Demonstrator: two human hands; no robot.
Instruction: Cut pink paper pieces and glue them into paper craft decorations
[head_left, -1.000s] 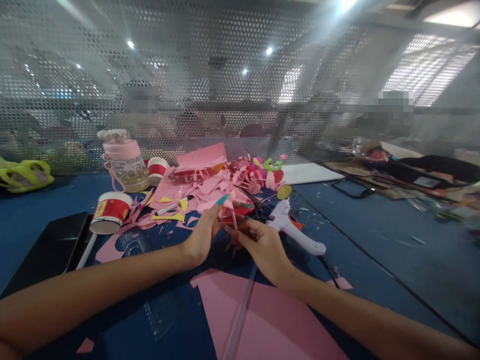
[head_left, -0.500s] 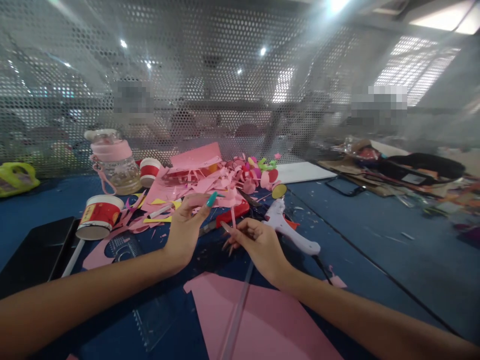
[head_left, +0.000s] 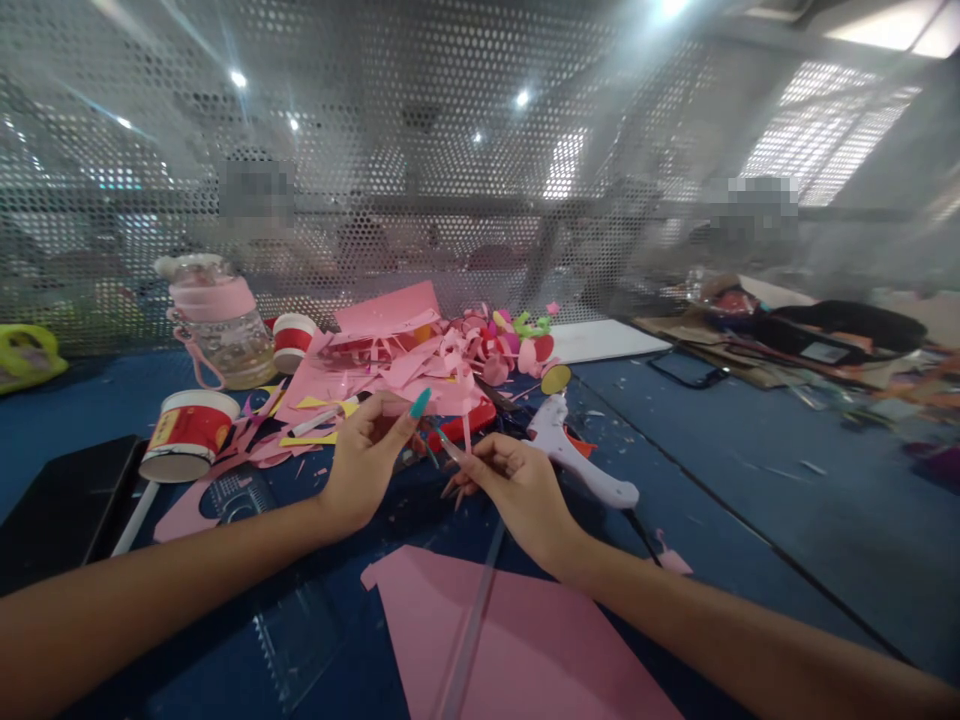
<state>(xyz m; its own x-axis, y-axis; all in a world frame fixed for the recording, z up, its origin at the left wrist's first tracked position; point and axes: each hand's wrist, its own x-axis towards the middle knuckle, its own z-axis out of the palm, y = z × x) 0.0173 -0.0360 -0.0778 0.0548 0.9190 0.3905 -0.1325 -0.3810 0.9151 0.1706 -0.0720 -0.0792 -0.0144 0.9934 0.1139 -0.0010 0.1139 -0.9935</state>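
My left hand (head_left: 365,452) hovers over the blue table (head_left: 750,480) with its fingers curled and its teal-nailed thumb pointing right; what it holds, if anything, is hidden. My right hand (head_left: 519,487) sits just to the right, almost touching it, pinching a thin pink paper strip (head_left: 466,433) that stands upright. Both hands are in front of a heap of pink paper scraps (head_left: 397,365). A white glue gun (head_left: 581,458) lies right beside my right hand. A large pink sheet (head_left: 525,650) lies under my right forearm.
A clear ruler (head_left: 471,630) crosses the pink sheet. Two red paper cups (head_left: 187,435) (head_left: 292,340), a pink-lidded bottle (head_left: 221,320) and a black tablet (head_left: 64,505) stand at the left. A perforated metal screen (head_left: 450,180) walls the back; a phone (head_left: 686,370) lies at the right.
My left hand drew back from the right hand, then came close again with its fingers curled. My right hand kept the pink strip and barely moved.
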